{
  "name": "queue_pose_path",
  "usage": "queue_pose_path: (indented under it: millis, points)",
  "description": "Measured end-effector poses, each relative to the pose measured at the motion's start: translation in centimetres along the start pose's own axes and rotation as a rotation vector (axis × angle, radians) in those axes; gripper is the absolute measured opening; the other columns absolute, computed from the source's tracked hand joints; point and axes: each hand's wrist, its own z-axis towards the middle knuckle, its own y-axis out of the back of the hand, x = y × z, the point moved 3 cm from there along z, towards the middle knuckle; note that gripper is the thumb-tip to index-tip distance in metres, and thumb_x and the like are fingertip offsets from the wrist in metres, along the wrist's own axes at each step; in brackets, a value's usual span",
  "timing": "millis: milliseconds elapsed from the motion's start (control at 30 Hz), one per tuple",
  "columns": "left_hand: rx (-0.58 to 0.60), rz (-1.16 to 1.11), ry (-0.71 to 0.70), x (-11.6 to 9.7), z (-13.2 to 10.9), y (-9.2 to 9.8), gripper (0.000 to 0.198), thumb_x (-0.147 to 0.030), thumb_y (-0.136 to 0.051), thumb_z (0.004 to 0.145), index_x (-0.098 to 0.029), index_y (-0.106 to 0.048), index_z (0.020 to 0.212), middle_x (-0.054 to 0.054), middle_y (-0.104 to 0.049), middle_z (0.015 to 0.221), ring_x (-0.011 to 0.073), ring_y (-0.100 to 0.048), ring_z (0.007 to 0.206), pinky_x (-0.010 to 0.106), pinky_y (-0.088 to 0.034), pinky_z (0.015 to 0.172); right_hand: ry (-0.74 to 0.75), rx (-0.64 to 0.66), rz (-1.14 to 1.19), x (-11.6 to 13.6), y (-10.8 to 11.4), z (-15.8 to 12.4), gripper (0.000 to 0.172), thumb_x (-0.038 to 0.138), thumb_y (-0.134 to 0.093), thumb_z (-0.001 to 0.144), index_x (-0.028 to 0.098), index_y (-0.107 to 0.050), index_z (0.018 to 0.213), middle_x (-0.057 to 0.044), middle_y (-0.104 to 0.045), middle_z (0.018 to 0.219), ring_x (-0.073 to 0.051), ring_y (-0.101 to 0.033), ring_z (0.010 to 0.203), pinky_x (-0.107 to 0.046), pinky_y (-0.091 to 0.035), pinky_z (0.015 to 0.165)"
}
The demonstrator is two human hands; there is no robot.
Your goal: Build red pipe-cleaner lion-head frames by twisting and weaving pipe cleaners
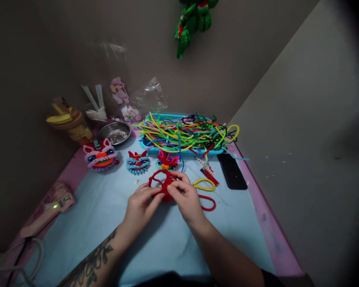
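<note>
Between both hands, just above the table, is a red pipe-cleaner frame [164, 178], rounded, with open gaps between its strands. My left hand [143, 203] grips its lower left side, thumb and fingers closed. On the right side, my right hand [184, 196] pinches it with thumb and forefinger, hiding part of it. Close by my right hand lie a bent red pipe cleaner [208, 209] and a bent yellow pipe cleaner [208, 189]. Behind the frame stand a light blue lion head [138, 164] and a pink and red lion head [166, 160], partly hidden.
A blue tray [179, 151] heaped with colourful pipe cleaners stands at the back. A phone [233, 173] lies at right. At left are a purple lion head [101, 156], a metal bowl [115, 132] and a pink power strip [49, 213] with cables.
</note>
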Motion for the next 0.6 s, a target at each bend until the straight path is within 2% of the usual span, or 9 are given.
queue_pose_path:
  millis: [133,300,433,600]
  points:
    - [0.063,-0.095,0.087,0.10,0.20,-0.10,0.018,-0.030,-0.056,0.086,-0.021,-0.072,0.086,0.002,-0.075,0.076,0.0178,-0.069,0.071,0.036,-0.053,0.081,-0.002,-0.008,-0.026,-0.28,0.05,0.23,0.015,0.027,-0.062,0.079,0.020,-0.067,0.067,-0.007,-0.054,0.117,-0.022,-0.055,0.110,-0.035,-0.040,0.095]
    - [0.161,-0.199,0.171,0.10,0.17,-0.18,0.018,-0.026,-0.055,0.086,-0.018,-0.071,0.082,0.004,-0.072,0.074,0.0160,-0.067,0.066,0.027,-0.053,0.064,-0.004,-0.001,-0.040,-0.40,-0.06,0.19,0.015,0.026,-0.061,0.079,0.019,-0.065,0.067,-0.007,-0.055,0.115,-0.022,-0.054,0.111,-0.034,-0.039,0.097]
    - [0.135,-0.244,0.233,0.11,0.01,-0.22,0.017,-0.027,-0.057,0.084,-0.018,-0.072,0.085,0.004,-0.074,0.078,0.0167,-0.068,0.069,0.027,-0.053,0.065,-0.001,-0.025,-0.023,-0.40,-0.13,0.10,0.014,0.026,-0.060,0.079,0.019,-0.064,0.067,-0.007,-0.054,0.116,-0.021,-0.055,0.109,-0.033,-0.039,0.095]
    - [0.060,-0.198,0.296,-0.02,-0.10,-0.06,0.019,-0.028,-0.060,0.080,-0.016,-0.071,0.091,0.005,-0.075,0.086,0.0170,-0.067,0.075,0.027,-0.053,0.072,-0.002,-0.044,-0.010,-0.45,-0.30,0.00,0.013,0.027,-0.061,0.079,0.019,-0.065,0.069,-0.007,-0.053,0.115,-0.021,-0.055,0.108,-0.034,-0.040,0.095]
